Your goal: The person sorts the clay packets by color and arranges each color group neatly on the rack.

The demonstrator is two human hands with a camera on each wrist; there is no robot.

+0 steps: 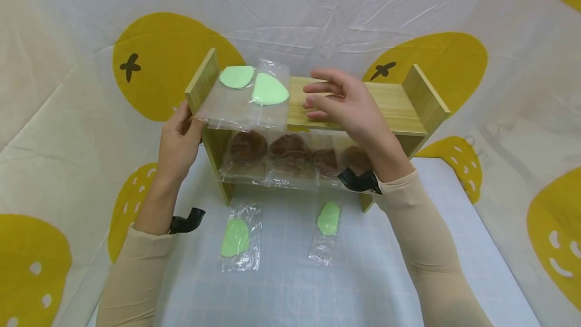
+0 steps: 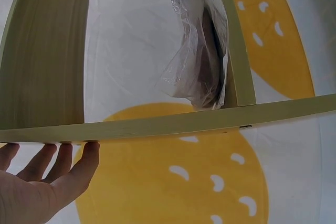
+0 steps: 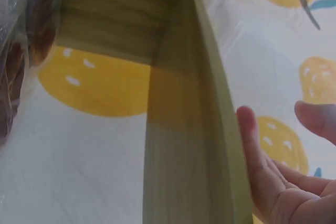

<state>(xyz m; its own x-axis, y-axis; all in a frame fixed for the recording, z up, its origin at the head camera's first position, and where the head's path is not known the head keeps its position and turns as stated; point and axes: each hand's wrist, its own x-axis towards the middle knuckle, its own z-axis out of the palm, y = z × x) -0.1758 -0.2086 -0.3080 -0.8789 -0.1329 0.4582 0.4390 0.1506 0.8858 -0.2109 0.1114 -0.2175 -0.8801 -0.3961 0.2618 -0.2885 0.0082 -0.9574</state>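
A small wooden two-tier shelf [image 1: 390, 107] stands on the table in the head view. My left hand [image 1: 179, 140] is at its left side panel; in the left wrist view the extended fingers [image 2: 79, 169] touch the panel's outer face. Two pale green flat pieces [image 1: 270, 90] in clear plastic bags lie on the top board's left half, their bag edges overhanging the front. Over the board, right of these bags, is my right hand [image 1: 347, 102], fingers spread and loosely bent, holding nothing. In the right wrist view its fingertips appear close to the board; contact is unclear.
Several brown round pieces [image 1: 290, 150] in clear bags fill the lower tier. On the table in front lie two bagged green pieces, one at left [image 1: 236, 238] and one at right [image 1: 328, 219]. A patterned cloth [image 1: 308, 19] hangs behind.
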